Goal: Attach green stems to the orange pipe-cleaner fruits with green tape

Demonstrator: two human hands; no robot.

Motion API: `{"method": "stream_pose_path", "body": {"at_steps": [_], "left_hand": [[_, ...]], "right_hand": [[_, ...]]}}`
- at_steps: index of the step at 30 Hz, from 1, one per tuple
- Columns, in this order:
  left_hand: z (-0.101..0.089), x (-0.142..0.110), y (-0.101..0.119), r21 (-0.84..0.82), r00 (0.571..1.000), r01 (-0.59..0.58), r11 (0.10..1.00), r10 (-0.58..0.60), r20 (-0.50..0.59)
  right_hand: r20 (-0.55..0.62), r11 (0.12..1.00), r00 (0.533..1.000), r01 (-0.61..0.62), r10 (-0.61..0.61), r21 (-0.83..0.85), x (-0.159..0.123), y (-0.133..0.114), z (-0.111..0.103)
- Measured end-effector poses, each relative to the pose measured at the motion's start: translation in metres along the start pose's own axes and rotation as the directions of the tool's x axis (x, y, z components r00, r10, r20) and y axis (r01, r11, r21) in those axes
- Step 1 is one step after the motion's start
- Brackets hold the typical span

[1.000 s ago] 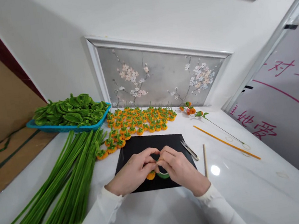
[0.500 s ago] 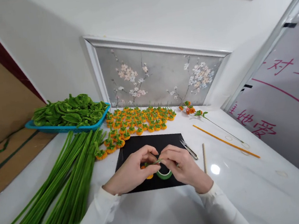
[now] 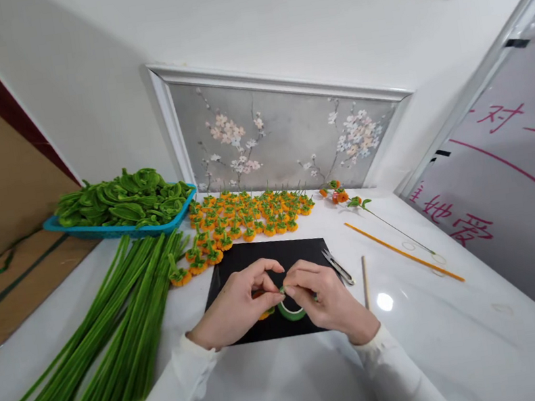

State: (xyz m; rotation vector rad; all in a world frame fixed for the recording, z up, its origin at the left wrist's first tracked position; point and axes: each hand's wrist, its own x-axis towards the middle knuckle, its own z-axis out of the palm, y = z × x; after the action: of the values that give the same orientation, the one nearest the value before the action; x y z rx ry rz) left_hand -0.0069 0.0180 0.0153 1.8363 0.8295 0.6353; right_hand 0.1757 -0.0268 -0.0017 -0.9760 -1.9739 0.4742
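Observation:
My left hand (image 3: 241, 297) is curled with thumb and fingers drawn together. An orange fuzzy flower (image 3: 265, 314) shows above and below its thumb, mostly covered by it. My right hand (image 3: 323, 295) pinches a thin green piece (image 3: 283, 290) that meets my left fingertips; whether it is a stem or a tape end I cannot make out. Under the hands, a roll of green tape (image 3: 292, 314) lies on a black mat (image 3: 250, 254). Both hands are just above this mat, fingertips nearly touching.
Rows of orange flowers (image 3: 250, 219) stand behind the mat. Left are green pipe cleaners (image 3: 116, 328) and a blue tray (image 3: 166, 226) of green leaves. Thread snips (image 3: 337, 266), a wooden stick (image 3: 365, 283), an orange pipe cleaner (image 3: 404, 251) and a stemmed flower sprig (image 3: 355, 202) lie right.
The fingertips have shifted slightly, and the green piece between them shows shorter now. My left index finger and thumb sit a little differently. Everything else stays in place.

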Motion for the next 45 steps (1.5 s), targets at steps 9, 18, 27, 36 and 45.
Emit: {"method": "stream_pose_path", "body": {"at_steps": [9, 18, 27, 36, 45], "left_hand": [[0.0, 0.0, -0.001, 0.023, 0.997, 0.001, 1.0, -0.002, 0.072], [-0.002, -0.003, 0.005, -0.235, 0.971, 0.079, 0.969, -0.021, 0.237], [-0.001, -0.001, 0.003, -0.138, 0.996, 0.0, 0.99, 0.012, 0.087], [-0.002, -0.001, 0.003, -0.2, 0.992, 0.057, 0.978, -0.033, 0.121], [-0.001, 0.0, 0.002, -0.304, 0.97, 0.116, 0.946, -0.042, 0.24]], "right_hand": [[0.018, 1.0, 1.0, 0.004, -0.004, 0.026, -0.001, 0.0, -0.003], [0.028, 0.998, 1.0, -0.001, -0.001, 0.063, 0.0, -0.005, -0.007], [0.062, 1.0, 0.998, -0.015, 0.013, 0.025, 0.0, 0.0, -0.002], [0.138, 0.999, 0.99, -0.001, -0.005, 0.047, 0.0, 0.002, -0.003], [0.19, 1.0, 0.982, -0.014, 0.018, -0.024, -0.001, 0.006, -0.004]]}}
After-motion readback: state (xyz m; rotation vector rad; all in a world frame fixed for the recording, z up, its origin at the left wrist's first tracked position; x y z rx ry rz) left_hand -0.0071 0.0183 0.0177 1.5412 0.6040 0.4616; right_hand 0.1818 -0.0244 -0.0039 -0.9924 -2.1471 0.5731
